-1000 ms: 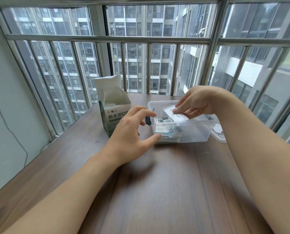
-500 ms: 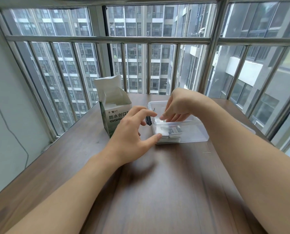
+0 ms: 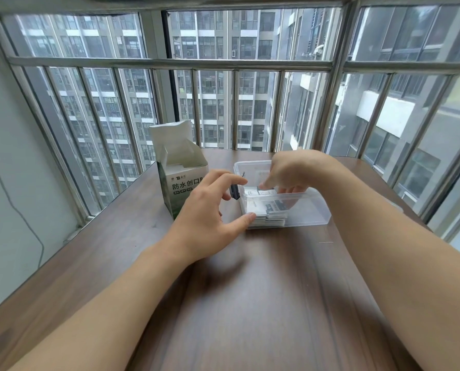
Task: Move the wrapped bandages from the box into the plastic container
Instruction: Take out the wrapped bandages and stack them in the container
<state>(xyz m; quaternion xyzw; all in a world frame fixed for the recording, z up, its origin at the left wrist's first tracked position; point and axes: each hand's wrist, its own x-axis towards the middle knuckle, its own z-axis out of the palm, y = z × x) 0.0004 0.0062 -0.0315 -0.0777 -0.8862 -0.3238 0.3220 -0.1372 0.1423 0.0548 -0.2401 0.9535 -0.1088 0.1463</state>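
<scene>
An open white and green bandage box (image 3: 179, 170) stands on the wooden table (image 3: 250, 303), with a wrapped bandage showing inside it. Just right of it is the clear plastic container (image 3: 314, 212), which holds a stack of wrapped bandages (image 3: 266, 214) at its left end. My left hand (image 3: 210, 210) grips that left end, thumb on the near corner and index finger at the rim. My right hand (image 3: 287, 170) reaches down into the container. Its fingertips pinch a wrapped bandage (image 3: 259, 191) lying on top of the stack.
Metal window bars (image 3: 170, 61) and glass close off the table's far and right sides. A grey wall (image 3: 6, 183) runs along the left edge. A pale sliver of a clear lid (image 3: 396, 207) peeks out behind my right forearm. Bare wood lies between my arms.
My right hand came left and down from above the container's middle, bringing the bandage onto the stack. My left hand kept its grip on the container end.
</scene>
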